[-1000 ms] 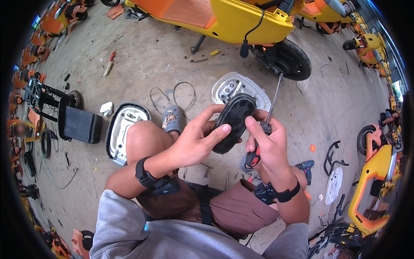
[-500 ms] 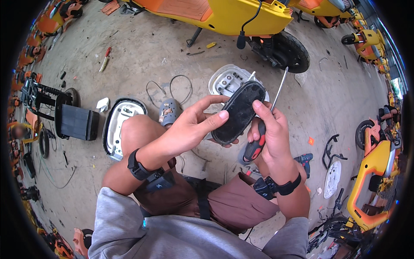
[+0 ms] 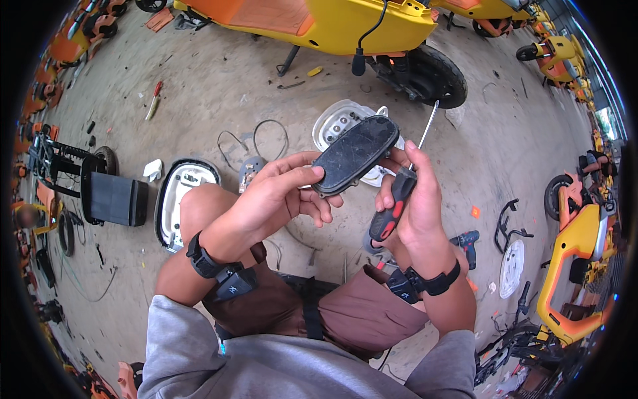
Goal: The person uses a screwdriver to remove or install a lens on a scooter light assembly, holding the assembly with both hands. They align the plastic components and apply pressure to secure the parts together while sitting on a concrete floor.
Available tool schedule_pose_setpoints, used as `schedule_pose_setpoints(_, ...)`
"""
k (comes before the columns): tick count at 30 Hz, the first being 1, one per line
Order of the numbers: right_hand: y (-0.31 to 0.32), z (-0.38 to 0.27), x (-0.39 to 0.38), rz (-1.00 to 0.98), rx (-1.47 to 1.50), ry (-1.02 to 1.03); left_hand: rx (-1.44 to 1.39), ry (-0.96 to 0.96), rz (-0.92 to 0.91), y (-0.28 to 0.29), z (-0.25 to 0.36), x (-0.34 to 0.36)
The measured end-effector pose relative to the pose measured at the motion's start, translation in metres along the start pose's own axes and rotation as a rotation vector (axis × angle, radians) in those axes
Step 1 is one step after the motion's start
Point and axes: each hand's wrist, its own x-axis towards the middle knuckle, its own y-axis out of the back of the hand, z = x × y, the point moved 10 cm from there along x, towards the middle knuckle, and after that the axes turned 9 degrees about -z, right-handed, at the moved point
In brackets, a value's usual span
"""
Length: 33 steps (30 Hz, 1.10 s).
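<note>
Head view: black oval cover held above the floor, between both hands.
Left hand: grasping the cover's left end.
Right hand: clasping a screwdriver, fingertips by the cover's right end.
Cover's progress: apparently detached; screwdriver tip clear; underside hidden, so remaining work unclear.

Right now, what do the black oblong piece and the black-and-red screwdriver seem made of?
Black oblong piece: probably satin plastic, from its soft sheen. Black-and-red screwdriver: shaft likely polished metal, brightly glinting; handle perhaps rubber or plastic, looking matte.
</note>
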Motion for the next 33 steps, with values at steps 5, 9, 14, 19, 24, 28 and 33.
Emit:
schedule_pose_setpoints(5, -0.004, 0.003, 0.001, -0.071, 0.056, -0.029, -0.148, 0.077, 0.052, 0.003, -0.001, -0.004)
schedule_pose_setpoints(9, -0.011, -0.001, 0.001, -0.134, 0.081, -0.028, -0.208, 0.123, 0.081, 0.011, -0.007, -0.005)
schedule_pose_setpoints(14, -0.008, 0.001, -0.001, -0.142, 0.119, -0.034, -0.319, 0.175, 0.146, 0.017, -0.015, -0.003)
schedule_pose_setpoints(19, -0.018, 0.001, 0.0, -0.215, 0.154, -0.072, -0.422, 0.138, 0.036, 0.015, -0.01, -0.002)
schedule_pose_setpoints(24, -0.014, 0.005, 0.0, -0.214, 0.221, -0.083, -0.251, 0.101, 0.093, 0.02, -0.008, -0.001)
schedule_pose_setpoints(28, -0.005, 0.003, -0.003, -0.139, 0.134, -0.076, 0.028, 0.059, 0.191, 0.015, 0.001, 0.0)
schedule_pose_setpoints(33, 0.001, 0.0, -0.003, -0.062, 0.065, -0.032, 0.503, -0.141, 0.196, -0.001, 0.018, -0.004)
